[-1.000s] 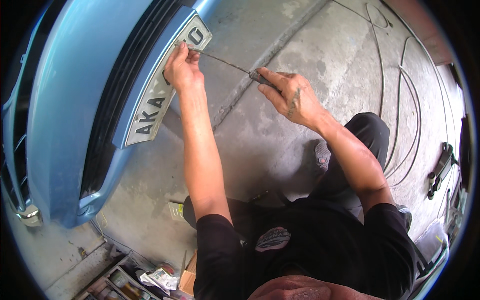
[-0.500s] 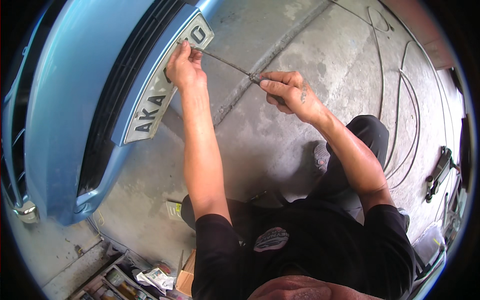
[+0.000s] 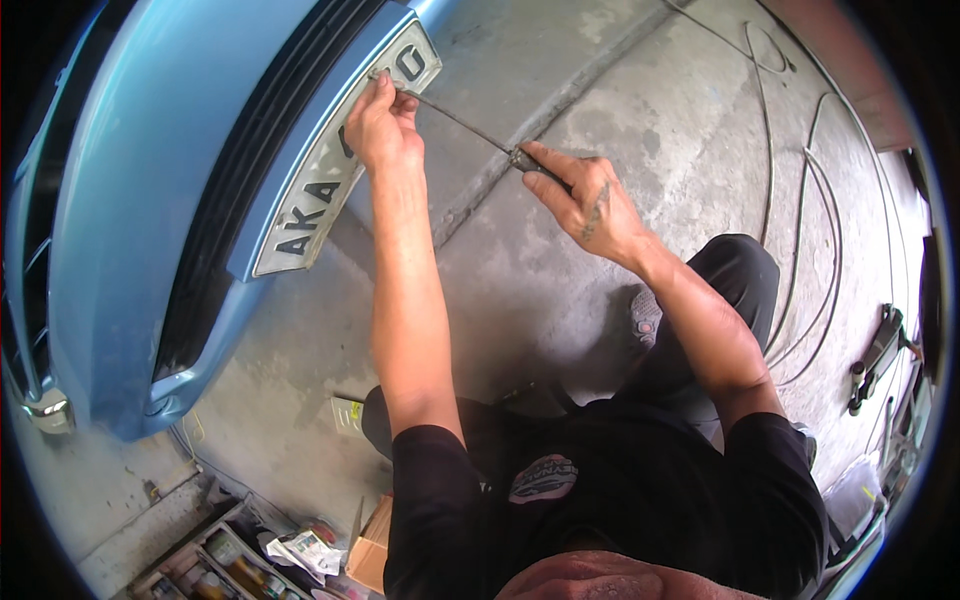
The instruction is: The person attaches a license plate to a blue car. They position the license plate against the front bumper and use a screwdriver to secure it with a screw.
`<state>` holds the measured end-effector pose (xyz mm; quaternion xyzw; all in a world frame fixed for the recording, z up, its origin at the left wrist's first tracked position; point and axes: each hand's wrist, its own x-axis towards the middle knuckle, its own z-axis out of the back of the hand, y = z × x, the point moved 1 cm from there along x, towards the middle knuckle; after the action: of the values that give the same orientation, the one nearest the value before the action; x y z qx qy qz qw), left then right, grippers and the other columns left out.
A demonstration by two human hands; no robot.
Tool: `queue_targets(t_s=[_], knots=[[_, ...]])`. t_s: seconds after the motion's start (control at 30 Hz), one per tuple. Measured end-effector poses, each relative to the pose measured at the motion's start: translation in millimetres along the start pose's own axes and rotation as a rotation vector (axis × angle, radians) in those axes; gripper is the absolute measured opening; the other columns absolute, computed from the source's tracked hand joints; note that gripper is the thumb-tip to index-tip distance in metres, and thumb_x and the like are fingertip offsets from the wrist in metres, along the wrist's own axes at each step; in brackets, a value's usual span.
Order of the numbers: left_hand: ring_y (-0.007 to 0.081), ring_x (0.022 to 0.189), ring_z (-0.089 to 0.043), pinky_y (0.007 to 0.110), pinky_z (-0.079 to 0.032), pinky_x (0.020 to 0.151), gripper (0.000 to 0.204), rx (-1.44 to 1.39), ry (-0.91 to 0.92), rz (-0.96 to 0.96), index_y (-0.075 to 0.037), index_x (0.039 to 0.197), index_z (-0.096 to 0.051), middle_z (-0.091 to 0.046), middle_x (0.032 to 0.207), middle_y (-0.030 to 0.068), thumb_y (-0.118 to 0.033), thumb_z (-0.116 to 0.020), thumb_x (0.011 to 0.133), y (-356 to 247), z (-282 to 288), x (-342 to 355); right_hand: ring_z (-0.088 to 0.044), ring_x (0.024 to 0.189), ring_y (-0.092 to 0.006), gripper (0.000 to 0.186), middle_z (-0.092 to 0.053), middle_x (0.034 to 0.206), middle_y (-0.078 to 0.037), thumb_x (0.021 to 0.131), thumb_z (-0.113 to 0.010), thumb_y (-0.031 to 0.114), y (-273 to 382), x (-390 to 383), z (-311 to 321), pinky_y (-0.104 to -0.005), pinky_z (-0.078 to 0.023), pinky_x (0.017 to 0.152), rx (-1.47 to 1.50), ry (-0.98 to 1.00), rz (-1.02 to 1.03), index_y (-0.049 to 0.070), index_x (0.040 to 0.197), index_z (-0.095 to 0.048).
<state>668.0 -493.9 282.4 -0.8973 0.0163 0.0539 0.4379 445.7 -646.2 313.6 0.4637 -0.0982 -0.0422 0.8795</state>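
Note:
A pale number plate (image 3: 312, 215) with dark characters is fixed to the front bumper of a light blue car (image 3: 135, 190). At the plate's upper part, my left hand (image 3: 388, 132) is closed, its fingertips pinching around the tip end of a long screwdriver (image 3: 460, 122). Whether a screw sits under those fingertips is hidden. The thin metal shaft slants down to the right, away from the plate. My right hand (image 3: 590, 208) grips the dark handle, index finger stretched along it and thumb beneath. The handle's rear end is covered by the palm.
Cables (image 3: 835, 230) loop across the concrete floor (image 3: 690, 120) at the right, near a dark floor jack (image 3: 877, 355). At the lower left stand a compartmented tray (image 3: 215, 560) of containers and a cardboard box (image 3: 370, 545). My bent knee (image 3: 740, 270) lies below the right forearm.
My right hand has turned on the screwdriver handle, its curled fingers now straighter and its back more visible. My left hand stays at the plate. The whole view has shifted slightly.

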Motion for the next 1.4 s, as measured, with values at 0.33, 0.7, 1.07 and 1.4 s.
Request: queue_targets(t_s=[0.33, 0.7, 1.07, 1.4], knots=[[0.0184, 0.066, -0.060, 0.030, -0.049, 0.058, 0.010, 0.001, -0.030, -0.012, 0.009, 0.101, -0.072, -0.070, 0.087, 0.0133, 0.005, -0.070, 0.093, 0, 3, 2, -0.043, 0.053, -0.0064, 0.053, -0.054, 0.069, -0.001, 0.103, -0.062, 0.027, 3, 4, 3, -0.0257, -0.034, 0.047, 0.516, 0.111, -0.327, -0.009, 0.141, -0.056], [0.0181, 0.065, -0.061, 0.029, -0.050, 0.057, 0.009, 0.010, -0.046, -0.041, 0.009, 0.099, -0.073, -0.071, 0.084, 0.0133, 0.004, -0.073, 0.091, 0, 5, 3, -0.039, 0.047, -0.0062, 0.049, -0.058, 0.072, -0.006, 0.105, -0.057, 0.023, 2, 3, -5, -0.0239, -0.027, 0.040, 0.912, 0.177, -0.524, -0.008, 0.143, -0.052], [0.0176, 0.062, -0.060, 0.029, -0.050, 0.057, 0.010, 0.064, -0.083, -0.063, 0.008, 0.099, -0.072, -0.070, 0.080, 0.0119, 0.004, -0.074, 0.090, -2, -3, -4, -0.038, 0.044, -0.0064, 0.044, -0.059, 0.072, -0.006, 0.106, -0.057, 0.027, -2, 2, -5, -0.0231, -0.027, 0.038, 1.125, 0.239, -0.597, -0.004, 0.137, -0.057], [0.0187, 0.064, -0.063, 0.032, -0.053, 0.058, 0.014, 0.039, 0.019, -0.026, 0.006, 0.104, -0.071, -0.070, 0.084, 0.0097, -0.002, -0.073, 0.092, -7, 18, -15, -0.056, 0.062, -0.0131, 0.044, -0.057, 0.075, -0.005, 0.100, -0.059, 0.028, 11, -15, -17, -0.0282, -0.043, 0.055, 0.776, 0.270, -0.514, -0.004, 0.131, -0.061]])
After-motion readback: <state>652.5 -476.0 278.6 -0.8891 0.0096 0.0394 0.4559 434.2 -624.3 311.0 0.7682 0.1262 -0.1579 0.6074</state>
